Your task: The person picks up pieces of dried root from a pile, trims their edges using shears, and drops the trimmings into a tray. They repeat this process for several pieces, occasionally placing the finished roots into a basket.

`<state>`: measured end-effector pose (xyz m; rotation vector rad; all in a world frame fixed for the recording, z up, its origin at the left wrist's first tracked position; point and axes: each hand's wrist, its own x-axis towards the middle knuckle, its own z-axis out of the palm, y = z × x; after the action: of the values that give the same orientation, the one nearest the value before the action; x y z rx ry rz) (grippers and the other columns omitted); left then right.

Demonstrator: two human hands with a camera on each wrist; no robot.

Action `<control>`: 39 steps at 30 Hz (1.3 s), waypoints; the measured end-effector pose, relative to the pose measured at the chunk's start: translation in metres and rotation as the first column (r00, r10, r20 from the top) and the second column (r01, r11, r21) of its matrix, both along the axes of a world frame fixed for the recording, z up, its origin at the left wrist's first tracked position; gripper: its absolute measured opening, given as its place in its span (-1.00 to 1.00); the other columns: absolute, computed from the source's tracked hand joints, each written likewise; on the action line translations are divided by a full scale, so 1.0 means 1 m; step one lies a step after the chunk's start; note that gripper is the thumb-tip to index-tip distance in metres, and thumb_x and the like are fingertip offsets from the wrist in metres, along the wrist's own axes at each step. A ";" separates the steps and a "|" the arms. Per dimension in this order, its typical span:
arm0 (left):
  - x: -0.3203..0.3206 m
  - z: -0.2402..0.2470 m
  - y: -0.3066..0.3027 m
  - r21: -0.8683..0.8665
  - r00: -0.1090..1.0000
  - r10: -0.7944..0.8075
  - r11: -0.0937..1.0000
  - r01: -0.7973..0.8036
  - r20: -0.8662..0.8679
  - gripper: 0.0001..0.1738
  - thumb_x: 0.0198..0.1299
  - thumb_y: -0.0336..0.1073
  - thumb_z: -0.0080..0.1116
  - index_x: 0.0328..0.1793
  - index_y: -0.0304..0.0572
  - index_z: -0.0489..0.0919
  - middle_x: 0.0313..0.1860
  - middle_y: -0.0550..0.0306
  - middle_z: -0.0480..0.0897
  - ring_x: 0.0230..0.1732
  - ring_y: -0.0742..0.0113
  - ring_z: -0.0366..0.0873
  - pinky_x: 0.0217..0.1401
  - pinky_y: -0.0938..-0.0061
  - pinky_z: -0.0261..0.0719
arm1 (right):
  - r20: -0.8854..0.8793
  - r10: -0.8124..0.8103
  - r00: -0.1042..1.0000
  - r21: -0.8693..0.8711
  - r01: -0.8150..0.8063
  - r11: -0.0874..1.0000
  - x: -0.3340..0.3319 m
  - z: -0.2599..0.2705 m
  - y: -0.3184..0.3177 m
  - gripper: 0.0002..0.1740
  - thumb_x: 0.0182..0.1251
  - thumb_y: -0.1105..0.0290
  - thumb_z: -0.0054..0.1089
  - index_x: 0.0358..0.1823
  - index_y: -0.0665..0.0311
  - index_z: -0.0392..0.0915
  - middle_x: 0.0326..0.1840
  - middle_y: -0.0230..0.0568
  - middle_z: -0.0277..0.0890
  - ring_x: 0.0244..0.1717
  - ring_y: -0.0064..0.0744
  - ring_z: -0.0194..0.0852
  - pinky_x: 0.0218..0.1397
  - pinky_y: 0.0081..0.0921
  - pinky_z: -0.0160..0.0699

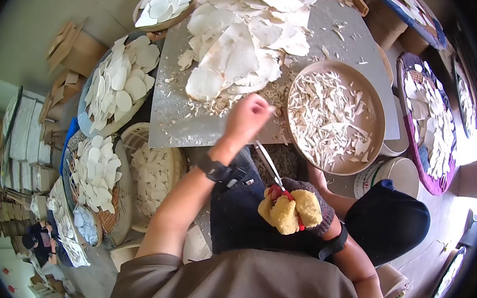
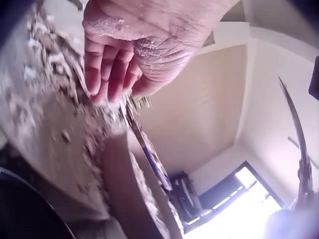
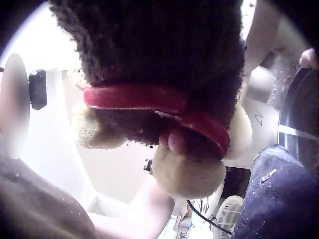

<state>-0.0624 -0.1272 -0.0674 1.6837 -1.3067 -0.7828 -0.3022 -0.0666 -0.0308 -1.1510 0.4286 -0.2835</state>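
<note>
Over the near edge of the metal-topped table [image 1: 183, 125], my left hand [image 1: 250, 117] is held with its fingers curled. In the left wrist view that hand [image 2: 134, 45] has its thumb close to the fingertips; whether a small scrap is between them is unclear. My right hand [image 1: 299, 206], in a dark knitted glove with thick yellow finger covers [image 1: 285, 217], grips red-handled scissors, their blades [image 1: 270, 163] pointing up toward the table. In the right wrist view the red handle [image 3: 134, 98] lies across the gloved hand [image 3: 154, 50].
Large pale flat pieces [image 1: 233, 48] are heaped on the table. A round tray [image 1: 379, 115] of narrow scraps stands at the table's right. Rounded pale pieces [image 1: 116, 86] fill baskets on the left and a purple-edged tray [image 1: 411, 135] at right. A white bucket [image 1: 400, 175] stands below.
</note>
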 end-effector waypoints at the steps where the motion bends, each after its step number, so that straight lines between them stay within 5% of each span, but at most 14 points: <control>1: 0.021 -0.002 0.001 -0.131 0.994 0.098 0.987 -0.091 0.045 -0.87 0.14 -0.34 0.20 -0.25 -0.22 0.53 -0.44 0.20 0.62 -0.45 0.53 0.54 -0.36 0.63 0.52 | -0.038 -0.019 0.999 0.024 0.020 1.000 0.003 0.006 -0.003 -0.76 0.25 0.36 0.14 -0.10 0.31 0.50 -0.12 -0.29 0.50 -0.08 -0.53 0.45 0.00 -0.57 0.44; 5: 0.098 0.003 0.005 -0.398 0.683 0.397 0.902 -0.168 0.613 -0.27 -0.18 -0.24 0.38 0.20 -0.18 0.39 0.11 -0.11 0.47 0.16 -0.02 0.39 0.25 0.25 0.32 | -0.111 -0.026 0.994 0.303 0.059 0.951 0.014 0.009 -0.005 -0.73 0.28 0.29 0.14 -0.09 0.30 0.53 -0.16 -0.35 0.52 -0.13 -0.58 0.45 -0.06 -0.60 0.43; 7: 0.113 -0.017 0.002 -0.278 0.579 0.423 0.904 -0.326 0.697 -0.09 -0.22 -0.18 0.40 0.33 -0.15 0.23 0.19 -0.16 0.37 0.21 -0.05 0.31 0.26 0.13 0.26 | -0.059 -0.058 0.997 0.361 0.076 0.929 0.019 0.006 -0.003 -0.73 0.27 0.30 0.16 -0.08 0.28 0.53 -0.16 -0.35 0.52 -0.13 -0.57 0.46 -0.06 -0.58 0.44; 10: 0.130 -0.023 -0.001 -0.088 0.758 0.263 0.960 -0.264 0.596 0.06 -0.28 -0.14 0.41 0.41 -0.13 0.10 0.25 -0.26 0.31 0.24 -0.08 0.30 0.31 0.23 0.26 | 0.017 -0.061 0.998 -0.219 0.064 0.974 0.019 -0.021 -0.002 -0.70 0.23 0.34 0.17 -0.03 0.27 0.48 -0.13 -0.31 0.51 -0.11 -0.53 0.46 -0.03 -0.55 0.44; 13: 0.125 -0.013 0.009 -0.023 0.847 0.250 0.962 -0.272 0.469 -0.06 -0.18 -0.22 0.34 0.39 -0.13 0.16 0.28 -0.26 0.30 0.32 -0.06 0.24 0.35 0.27 0.21 | 0.005 -0.085 0.996 0.216 0.082 0.973 0.020 -0.033 -0.003 -0.63 0.15 0.35 0.22 -0.01 0.28 0.43 -0.11 -0.24 0.51 -0.08 -0.47 0.46 -0.01 -0.51 0.43; 16: 0.123 -0.008 0.030 -0.065 0.952 0.214 0.977 -0.205 0.220 -0.38 -0.04 -0.39 0.19 0.25 -0.10 0.38 0.32 -0.24 0.27 0.38 -0.01 0.17 0.35 0.31 0.19 | -0.061 -0.199 0.978 0.137 0.206 0.969 0.021 -0.043 -0.002 -0.58 0.00 0.34 0.28 -0.08 0.29 0.43 -0.18 -0.19 0.50 -0.12 -0.39 0.48 -0.04 -0.47 0.44; 19: 0.125 -0.003 0.053 -0.422 0.812 0.437 0.867 -0.265 0.387 -0.63 0.03 -0.57 0.05 -0.01 -0.11 0.57 0.34 -0.20 0.26 0.40 0.04 0.15 0.32 0.35 0.23 | -0.066 -0.212 0.975 0.038 0.215 0.976 0.016 -0.038 -0.009 -0.54 -0.04 0.33 0.32 -0.07 0.29 0.43 -0.20 -0.20 0.51 -0.14 -0.38 0.50 -0.06 -0.46 0.47; 21: 0.115 0.007 0.064 -0.521 0.860 0.479 0.787 -0.331 0.176 -0.74 0.12 -0.62 0.00 -0.19 -0.09 0.61 0.26 -0.10 0.37 0.28 0.12 0.32 0.24 0.42 0.30 | -0.051 -0.225 0.973 0.045 0.227 0.973 0.015 -0.037 -0.009 -0.55 -0.01 0.32 0.31 -0.07 0.30 0.44 -0.20 -0.21 0.51 -0.13 -0.39 0.52 -0.06 -0.46 0.48; 26: 0.066 0.039 0.096 -0.008 0.829 0.128 0.987 -0.158 -0.544 -0.69 0.09 -0.63 -0.08 -0.05 -0.33 0.56 -0.14 0.23 0.60 -0.11 0.48 0.51 0.05 0.60 0.41 | 0.053 -0.262 0.964 0.239 0.242 0.940 0.012 -0.045 -0.009 -0.71 0.25 0.34 0.13 -0.09 0.38 0.45 -0.14 -0.16 0.54 -0.11 -0.40 0.54 -0.02 -0.46 0.51; 27: 0.052 0.046 0.100 -0.036 0.805 -0.022 0.999 0.000 -0.593 -0.54 0.06 -0.60 -0.08 0.16 -0.31 0.45 -0.05 0.17 0.57 -0.04 0.48 0.48 0.08 0.59 0.41 | -0.014 -0.282 0.959 0.102 0.282 0.954 0.015 -0.053 -0.004 -0.73 0.27 0.34 0.10 -0.10 0.39 0.46 -0.14 -0.14 0.55 -0.11 -0.40 0.54 -0.02 -0.44 0.52; 29: 0.023 0.053 0.099 -0.093 0.727 -0.130 0.991 0.091 -0.675 -0.46 0.10 -0.54 -0.02 0.28 -0.29 0.34 0.04 0.13 0.52 0.04 0.47 0.44 0.09 0.61 0.40 | 0.120 -0.325 0.938 0.293 0.279 0.914 0.018 -0.046 -0.006 -0.76 0.32 0.39 0.00 -0.08 0.38 0.45 -0.12 -0.12 0.55 -0.09 -0.35 0.55 -0.03 -0.44 0.52; 30: 0.013 0.047 0.100 -0.067 0.714 -0.070 0.997 0.033 -0.697 -0.39 0.13 -0.55 0.03 0.36 -0.27 0.23 0.13 0.03 0.46 0.13 0.41 0.41 0.13 0.56 0.42 | 0.182 -0.350 0.919 0.386 0.260 0.885 0.020 -0.042 -0.007 -0.77 0.34 0.41 -0.04 -0.07 0.38 0.45 -0.10 -0.11 0.55 -0.08 -0.33 0.55 -0.03 -0.44 0.52; 34: -0.028 0.024 0.093 -0.097 0.659 0.082 0.968 -0.231 -0.747 -0.16 0.13 -0.60 0.08 0.47 -0.21 -0.10 0.16 -0.07 0.43 0.14 0.31 0.43 0.19 0.40 0.44 | -0.039 -0.275 0.961 -0.132 0.268 0.954 0.010 -0.042 -0.007 -0.70 0.25 0.50 0.01 0.03 0.32 0.40 0.03 -0.08 0.48 0.10 -0.26 0.43 0.10 -0.41 0.41; 39: -0.043 0.012 0.098 -0.010 0.662 0.109 0.985 -0.174 -0.742 -0.18 0.14 -0.58 0.09 0.46 -0.19 -0.09 0.14 -0.09 0.46 0.11 0.29 0.46 0.14 0.40 0.48 | 0.024 -0.289 0.957 0.031 0.288 0.957 0.013 -0.078 -0.002 -0.62 0.25 0.40 0.03 0.10 0.29 0.36 0.08 -0.09 0.43 0.13 -0.28 0.41 0.16 -0.40 0.38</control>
<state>-0.1054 -0.0292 -0.0550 1.1595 -0.6027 -1.1427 -0.2888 -0.0682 -0.1086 -1.0551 0.5749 -0.5461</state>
